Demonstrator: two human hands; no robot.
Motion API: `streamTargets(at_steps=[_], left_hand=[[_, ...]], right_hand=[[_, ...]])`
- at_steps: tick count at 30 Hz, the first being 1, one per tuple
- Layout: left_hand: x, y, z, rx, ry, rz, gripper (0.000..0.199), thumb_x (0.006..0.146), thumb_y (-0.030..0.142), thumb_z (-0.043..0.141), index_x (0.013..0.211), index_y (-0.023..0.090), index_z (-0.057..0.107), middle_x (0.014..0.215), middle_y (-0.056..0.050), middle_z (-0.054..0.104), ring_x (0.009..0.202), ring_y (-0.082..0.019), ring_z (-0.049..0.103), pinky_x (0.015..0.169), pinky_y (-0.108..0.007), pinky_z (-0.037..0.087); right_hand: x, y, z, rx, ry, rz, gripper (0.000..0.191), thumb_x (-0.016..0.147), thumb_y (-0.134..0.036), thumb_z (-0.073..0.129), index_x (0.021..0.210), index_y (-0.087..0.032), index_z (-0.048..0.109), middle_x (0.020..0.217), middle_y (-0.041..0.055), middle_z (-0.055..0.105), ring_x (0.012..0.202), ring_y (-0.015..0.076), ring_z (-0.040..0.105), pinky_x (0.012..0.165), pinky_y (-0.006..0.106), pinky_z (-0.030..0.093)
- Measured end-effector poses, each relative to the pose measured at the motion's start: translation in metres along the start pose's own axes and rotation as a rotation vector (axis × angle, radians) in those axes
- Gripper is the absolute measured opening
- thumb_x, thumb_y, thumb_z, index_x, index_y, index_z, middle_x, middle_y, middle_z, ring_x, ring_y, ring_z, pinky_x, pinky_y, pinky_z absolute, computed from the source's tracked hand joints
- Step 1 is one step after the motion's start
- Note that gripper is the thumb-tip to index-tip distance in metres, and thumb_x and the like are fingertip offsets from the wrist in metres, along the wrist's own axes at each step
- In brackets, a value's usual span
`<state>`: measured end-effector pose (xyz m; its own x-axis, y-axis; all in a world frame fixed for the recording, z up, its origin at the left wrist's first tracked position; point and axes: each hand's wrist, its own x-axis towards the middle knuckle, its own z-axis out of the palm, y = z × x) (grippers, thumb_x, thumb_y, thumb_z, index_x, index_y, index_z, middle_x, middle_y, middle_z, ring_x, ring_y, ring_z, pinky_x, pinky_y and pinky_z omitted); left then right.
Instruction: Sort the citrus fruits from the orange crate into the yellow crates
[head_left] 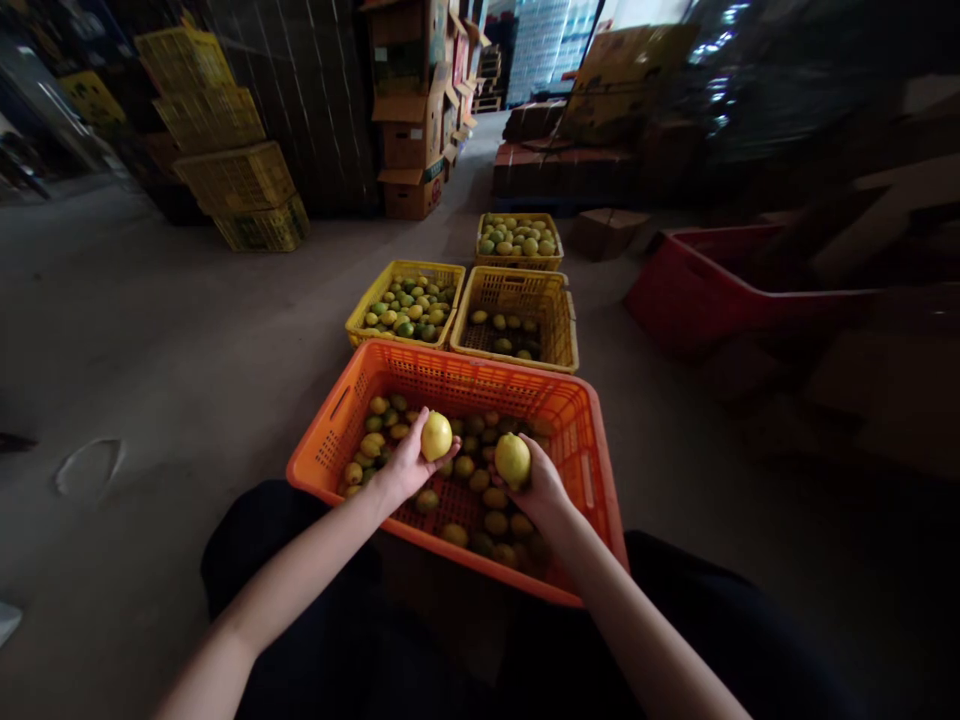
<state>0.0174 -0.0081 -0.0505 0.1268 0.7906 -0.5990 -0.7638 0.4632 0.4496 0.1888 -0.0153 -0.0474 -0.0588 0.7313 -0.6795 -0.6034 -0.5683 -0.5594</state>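
Observation:
My left hand (pixel 409 462) holds a yellow lemon (pixel 436 437) in its palm, thumb along one side. In my right hand (pixel 541 480) is a second, greener-yellow lemon (pixel 513 461), with some fingers hidden behind it. Both hands are raised over a large orange crate (pixel 330 425) between my knees. Loose lemons (pixel 496 522), yellow to green, lie on its slatted bottom, more thickly on the left and right than near the middle front.
Beyond the orange crate stand a yellow crate full of lemons (pixel 360 318), a sparsely filled yellow crate (pixel 566 345) and another full one (pixel 556 262) behind. Stacked yellow crates (pixel 232 180) and cardboard boxes (pixel 409 145) rise farther back. A red bin (pixel 667 300) sits to the right.

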Motion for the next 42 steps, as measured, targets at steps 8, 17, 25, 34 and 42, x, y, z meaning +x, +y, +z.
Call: streamTargets(at_steps=[8, 17, 25, 34, 42], left_hand=[[-0.009, -0.002, 0.003, 0.006, -0.192, 0.023, 0.015, 0.077, 0.013, 0.05, 0.088, 0.01, 0.059, 0.087, -0.01, 0.065, 0.085, -0.021, 0.065, 0.076, -0.032, 0.056], [-0.007, -0.005, 0.0, 0.128, -0.083, 0.069, 0.011, 0.081, 0.016, 0.052, 0.084, 0.008, 0.059, 0.083, -0.012, 0.065, 0.079, -0.019, 0.064, 0.067, -0.029, 0.058], [0.002, -0.004, -0.017, 0.141, 0.043, 0.094, 0.01, 0.082, 0.02, 0.055, 0.08, 0.01, 0.056, 0.076, -0.008, 0.063, 0.072, -0.015, 0.063, 0.064, -0.03, 0.058], [0.005, 0.001, -0.028, 0.117, 0.07, 0.015, 0.012, 0.085, 0.023, 0.05, 0.083, 0.011, 0.054, 0.075, -0.007, 0.062, 0.067, -0.014, 0.063, 0.059, -0.025, 0.057], [-0.005, 0.011, -0.018, 0.169, 0.04, -0.187, 0.024, 0.084, 0.029, 0.048, 0.085, 0.006, 0.058, 0.072, -0.012, 0.065, 0.059, -0.014, 0.063, 0.047, -0.018, 0.053]], right_hand=[[-0.003, 0.0, 0.005, -0.004, -0.005, 0.048, 0.02, 0.084, -0.032, 0.044, 0.073, -0.019, 0.054, 0.052, 0.0025, 0.06, 0.04, 0.0137, 0.053, 0.035, 0.023, 0.044], [0.002, 0.004, 0.002, 0.016, -0.074, 0.026, 0.017, 0.083, -0.03, 0.045, 0.075, -0.018, 0.054, 0.056, 0.0036, 0.061, 0.046, 0.0146, 0.057, 0.036, 0.022, 0.045], [0.001, 0.004, 0.005, -0.037, -0.202, 0.08, 0.02, 0.084, -0.026, 0.038, 0.078, -0.016, 0.054, 0.054, 0.006, 0.061, 0.045, 0.0156, 0.058, 0.035, 0.022, 0.045], [0.005, 0.009, 0.002, -0.027, -0.174, 0.247, 0.026, 0.087, -0.034, 0.038, 0.084, -0.015, 0.055, 0.058, 0.0064, 0.062, 0.047, 0.0151, 0.058, 0.039, 0.022, 0.048], [0.011, 0.014, -0.002, -0.042, -0.179, 0.26, 0.026, 0.086, -0.036, 0.038, 0.081, -0.016, 0.054, 0.058, 0.0059, 0.062, 0.05, 0.0151, 0.057, 0.042, 0.022, 0.046]])
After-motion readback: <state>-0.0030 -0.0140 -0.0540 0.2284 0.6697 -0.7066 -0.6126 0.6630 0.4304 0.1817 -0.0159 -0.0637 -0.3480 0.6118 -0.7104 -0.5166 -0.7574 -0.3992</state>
